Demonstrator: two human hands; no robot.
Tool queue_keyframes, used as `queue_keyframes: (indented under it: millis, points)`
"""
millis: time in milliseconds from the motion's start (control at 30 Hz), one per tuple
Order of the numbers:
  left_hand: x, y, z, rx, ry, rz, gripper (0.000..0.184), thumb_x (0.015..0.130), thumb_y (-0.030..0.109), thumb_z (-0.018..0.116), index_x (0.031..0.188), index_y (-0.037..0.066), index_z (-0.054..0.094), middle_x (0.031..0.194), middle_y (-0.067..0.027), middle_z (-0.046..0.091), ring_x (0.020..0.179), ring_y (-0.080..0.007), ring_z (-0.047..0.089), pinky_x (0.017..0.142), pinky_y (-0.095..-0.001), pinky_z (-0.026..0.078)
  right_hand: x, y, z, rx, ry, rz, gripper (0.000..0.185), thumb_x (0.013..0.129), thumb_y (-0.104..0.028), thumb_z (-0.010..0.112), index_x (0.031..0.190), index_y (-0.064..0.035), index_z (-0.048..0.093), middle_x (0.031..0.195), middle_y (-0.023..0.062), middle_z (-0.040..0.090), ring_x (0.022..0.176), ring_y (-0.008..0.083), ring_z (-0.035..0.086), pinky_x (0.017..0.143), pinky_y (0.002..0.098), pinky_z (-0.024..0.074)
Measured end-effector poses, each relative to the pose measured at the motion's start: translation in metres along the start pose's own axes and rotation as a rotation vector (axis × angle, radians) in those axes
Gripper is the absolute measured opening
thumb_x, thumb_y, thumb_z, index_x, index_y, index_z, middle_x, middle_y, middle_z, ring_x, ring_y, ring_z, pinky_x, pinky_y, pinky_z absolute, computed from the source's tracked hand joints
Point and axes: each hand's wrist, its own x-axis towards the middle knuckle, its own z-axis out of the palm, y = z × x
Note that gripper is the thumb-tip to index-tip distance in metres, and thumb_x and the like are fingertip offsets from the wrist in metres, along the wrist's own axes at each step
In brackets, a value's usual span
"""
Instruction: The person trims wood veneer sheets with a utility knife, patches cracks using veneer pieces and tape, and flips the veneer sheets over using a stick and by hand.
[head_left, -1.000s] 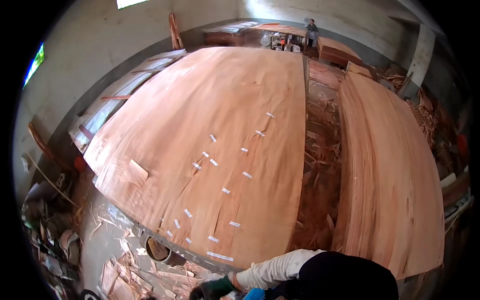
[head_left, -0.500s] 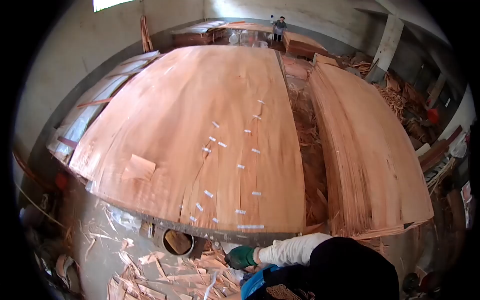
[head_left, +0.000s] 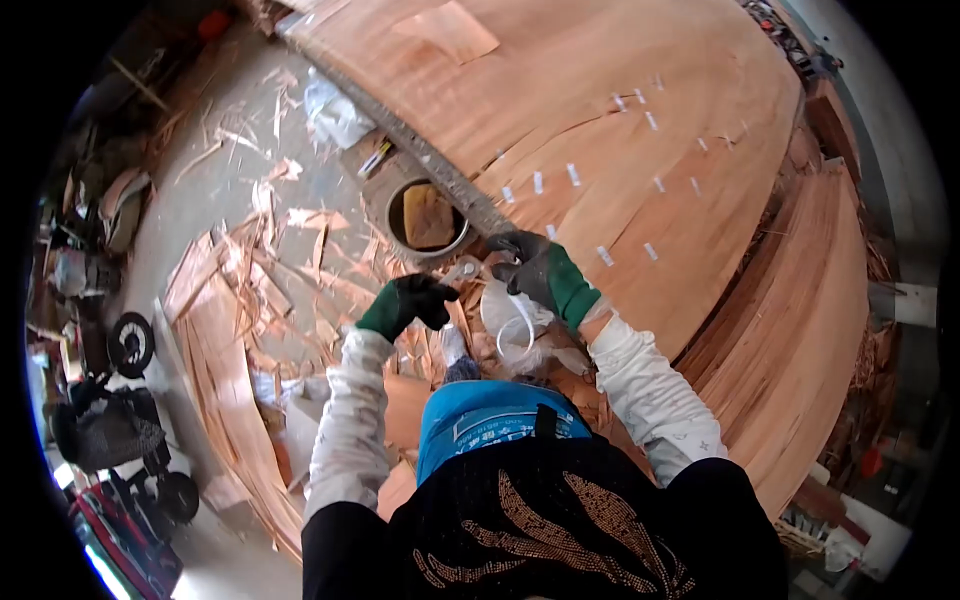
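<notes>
Both my hands wear black-and-green gloves and hover by the near edge of a big stack of wood veneer (head_left: 640,225). My right hand (head_left: 540,272) is closed at the stack's edge, with a thin white strip of tape (head_left: 527,325) curling down from its fingers. To its left, my left hand (head_left: 408,303) has its fingers curled in; whatever is in them is hidden. Short pieces of white tape (head_left: 573,175) lie along cracks in the top sheet. Beyond my left hand sits a round bucket (head_left: 462,243) with a yellowish-brown block (head_left: 428,216) inside.
Veneer scraps (head_left: 265,285) litter the floor to the left and around my feet. Crumpled clear plastic (head_left: 337,112) lies beside the stack. Another veneer stack (head_left: 800,300) is at the right. A loose veneer piece (head_left: 450,32) rests on the top sheet. A wheeled vehicle (head_left: 120,435) stands far left.
My view has tilted down and turned left. Both hands now show near the stack's edge, where before only one gloved hand showed. A white tape strip now hangs from my right hand.
</notes>
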Motion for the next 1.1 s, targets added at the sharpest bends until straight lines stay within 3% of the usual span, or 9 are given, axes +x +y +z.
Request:
queue_keyframes:
  millis: [200, 367, 500, 733, 933, 967, 1033, 1067, 1100]
  points:
    - [0.014, 0.022, -0.027, 0.121, -0.008, -0.099, 0.026, 0.091, 0.018, 0.054, 0.103, -0.001, 0.066, 0.072, -0.0107, 0.065, 0.062, -0.0173, 0.063, 0.058, -0.0271, 0.05, 0.061, -0.002, 0.039, -0.108, -0.118, 0.004, 0.037, 0.072, -0.018, 0.075, 0.104, -0.002, 0.064, 0.084, 0.0121, 0.068, 0.065, 0.0146, 0.065, 0.059, 0.0289, 0.0523]
    - [0.046, 0.0, -0.088, 0.169, 0.102, -0.05, 0.029, 0.089, 0.017, 0.055, 0.113, 0.002, 0.061, 0.087, -0.011, 0.067, 0.071, -0.0193, 0.066, 0.061, -0.0296, 0.051, 0.12, 0.027, 0.084, -0.47, 0.144, -0.179, 0.019, 0.071, -0.023, 0.067, 0.082, -0.0063, 0.069, 0.085, 0.0227, 0.064, 0.08, 0.0401, 0.063, 0.072, 0.0447, 0.0512]
    - [0.031, 0.014, -0.087, 1.544, 0.941, 0.411, 0.043, 0.082, 0.018, 0.06, 0.125, 0.014, 0.056, 0.12, -0.011, 0.061, 0.107, -0.0308, 0.058, 0.094, -0.0496, 0.04, 0.148, 0.047, 0.113, -0.432, 0.4, 0.075, 0.023, 0.07, -0.027, 0.071, 0.08, -0.0069, 0.068, 0.086, 0.0213, 0.065, 0.084, 0.0388, 0.063, 0.072, 0.0436, 0.0513]
    - [0.101, -0.062, -0.05, 1.545, 0.572, 0.587, 0.067, 0.077, 0.04, 0.063, 0.133, 0.006, 0.046, 0.142, -0.0139, 0.04, 0.135, -0.0329, 0.029, 0.109, -0.0568, 0.016, 0.189, 0.116, 0.146, -0.526, 0.405, 0.086, 0.031, 0.083, -0.033, 0.054, 0.086, -0.0067, 0.069, 0.089, 0.021, 0.066, 0.089, 0.0389, 0.063, 0.078, 0.0471, 0.0508]
    - [0.098, -0.06, -0.056, 1.699, 0.448, 0.635, 0.075, 0.07, 0.036, 0.069, 0.136, 0.01, 0.043, 0.144, -0.0139, 0.036, 0.136, -0.0346, 0.027, 0.11, -0.0581, 0.013, 0.027, 0.09, 0.044, -0.429, 0.572, -0.372, 0.014, 0.075, -0.016, 0.066, 0.082, -0.007, 0.06, 0.076, 0.0163, 0.059, 0.075, 0.0366, 0.06, 0.066, 0.0433, 0.0479]
    - [0.098, -0.06, -0.055, 1.715, 0.435, 0.618, 0.075, 0.07, 0.036, 0.069, 0.135, 0.01, 0.043, 0.144, -0.0137, 0.036, 0.136, -0.0345, 0.027, 0.11, -0.0582, 0.013, -0.017, 0.108, 0.0, -0.329, 0.455, -0.093, 0.013, 0.079, -0.017, 0.064, 0.083, -0.0061, 0.058, 0.075, 0.0136, 0.056, 0.07, 0.0305, 0.057, 0.068, 0.0399, 0.0474]
    - [0.1, -0.054, -0.056, 1.756, 0.399, 0.594, 0.074, 0.07, 0.037, 0.069, 0.135, 0.01, 0.044, 0.145, -0.0139, 0.034, 0.137, -0.035, 0.025, 0.11, -0.0585, 0.013, -0.126, 0.173, -0.086, -1.228, 0.661, -0.103, 0.01, 0.082, -0.014, 0.06, 0.085, -0.0046, 0.059, 0.074, 0.008, 0.058, 0.067, 0.0171, 0.055, 0.064, 0.0345, 0.0471]
    - [0.099, -0.053, -0.056, 1.779, 0.369, 0.579, 0.073, 0.07, 0.037, 0.069, 0.134, 0.01, 0.045, 0.145, -0.0143, 0.033, 0.137, -0.0355, 0.024, 0.11, -0.0586, 0.013, -0.181, 0.222, -0.126, -0.321, 0.969, 0.303, 0.009, 0.082, -0.013, 0.059, 0.081, -0.0038, 0.06, 0.073, 0.011, 0.063, 0.065, 0.0224, 0.062, 0.059, 0.0355, 0.0486]
    - [0.103, -0.062, -0.064, 1.827, 0.328, 0.65, 0.067, 0.072, 0.039, 0.066, 0.132, 0.014, 0.048, 0.145, -0.0156, 0.032, 0.137, -0.0372, 0.021, 0.11, -0.0595, 0.012, -0.245, 0.207, -0.155, -0.465, 1.057, 0.501, 0.013, 0.081, -0.016, 0.061, 0.081, -0.0037, 0.062, 0.073, 0.0134, 0.064, 0.067, 0.0284, 0.063, 0.061, 0.0365, 0.0505]
